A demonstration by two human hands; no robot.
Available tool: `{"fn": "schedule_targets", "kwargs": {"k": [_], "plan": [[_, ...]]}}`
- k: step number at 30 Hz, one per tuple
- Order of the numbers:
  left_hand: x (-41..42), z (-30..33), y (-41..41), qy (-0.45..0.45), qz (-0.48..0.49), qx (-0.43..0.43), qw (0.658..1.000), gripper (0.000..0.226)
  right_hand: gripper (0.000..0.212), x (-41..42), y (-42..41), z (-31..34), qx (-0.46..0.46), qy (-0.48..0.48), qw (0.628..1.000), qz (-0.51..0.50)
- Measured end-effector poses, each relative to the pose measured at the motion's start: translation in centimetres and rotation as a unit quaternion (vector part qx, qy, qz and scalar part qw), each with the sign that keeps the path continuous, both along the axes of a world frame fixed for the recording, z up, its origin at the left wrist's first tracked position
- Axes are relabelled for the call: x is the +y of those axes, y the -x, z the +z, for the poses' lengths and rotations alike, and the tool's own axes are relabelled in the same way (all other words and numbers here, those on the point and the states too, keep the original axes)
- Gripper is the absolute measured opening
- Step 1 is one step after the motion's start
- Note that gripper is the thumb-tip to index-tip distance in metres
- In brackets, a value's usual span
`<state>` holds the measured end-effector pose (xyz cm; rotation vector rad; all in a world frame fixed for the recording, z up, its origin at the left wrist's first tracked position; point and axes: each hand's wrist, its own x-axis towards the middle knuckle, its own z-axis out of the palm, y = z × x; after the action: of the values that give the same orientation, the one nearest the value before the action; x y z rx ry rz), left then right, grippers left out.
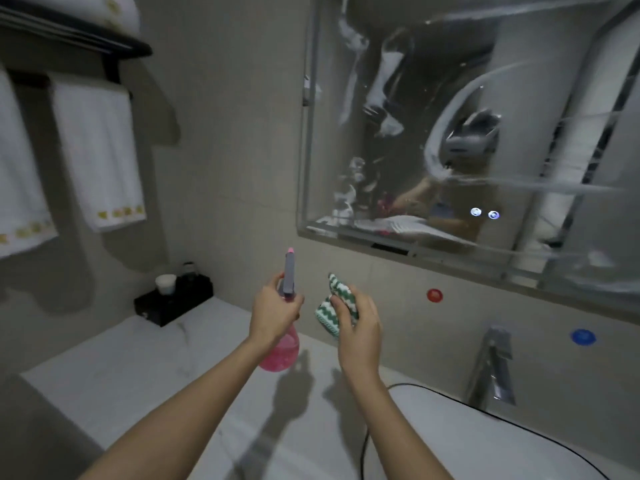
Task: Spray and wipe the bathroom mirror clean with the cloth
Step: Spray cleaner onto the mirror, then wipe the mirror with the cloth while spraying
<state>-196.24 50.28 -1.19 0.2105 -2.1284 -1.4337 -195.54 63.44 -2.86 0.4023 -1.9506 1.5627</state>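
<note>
With the left hand point(275, 311) gripping the pink spray bottle point(281, 344) and the right hand point(358, 322) clutching the green-striped cloth point(334, 303), the smeared mirror point(467, 133) at 1 o'clock risks misdirected spray, as the nozzle aims below it.

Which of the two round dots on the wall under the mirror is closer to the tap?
The blue dot, just right of the tap; the red dot sits farther left.
</note>
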Motion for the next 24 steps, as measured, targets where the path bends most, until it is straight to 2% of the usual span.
{"fn": "schedule_targets", "kwargs": {"k": [7, 11, 16, 21, 24], "plan": [[-10.5, 3.0, 4.2, -0.009, 0.005, 0.033, 0.999, 0.032, 0.018, -10.5, 3.5, 0.1, 0.018, -0.031, 0.999, 0.012], [-12.9, 4.1, 8.4, -0.022, -0.014, 0.039, 0.999, 0.026, 0.015, -12.2, 8.0, 2.1, 0.031, -0.039, 0.999, -0.018], [-14.8, 6.4, 14.9, -0.018, -0.037, 0.068, 0.997, 0.028, 0.018, -13.4, 15.2, 5.9, 0.106, -0.039, 0.991, -0.075], [-16.4, 11.7, 20.8, 0.04, -0.076, 0.075, 0.993, 0.021, 0.025, -14.5, 22.3, 10.9, 0.149, -0.017, 0.98, -0.127], [-16.9, 15.7, 23.9, 0.037, -0.101, 0.101, 0.989, 0.018, 0.026, -14.5, 25.3, 14.8, 0.186, -0.026, 0.97, -0.157]]}}
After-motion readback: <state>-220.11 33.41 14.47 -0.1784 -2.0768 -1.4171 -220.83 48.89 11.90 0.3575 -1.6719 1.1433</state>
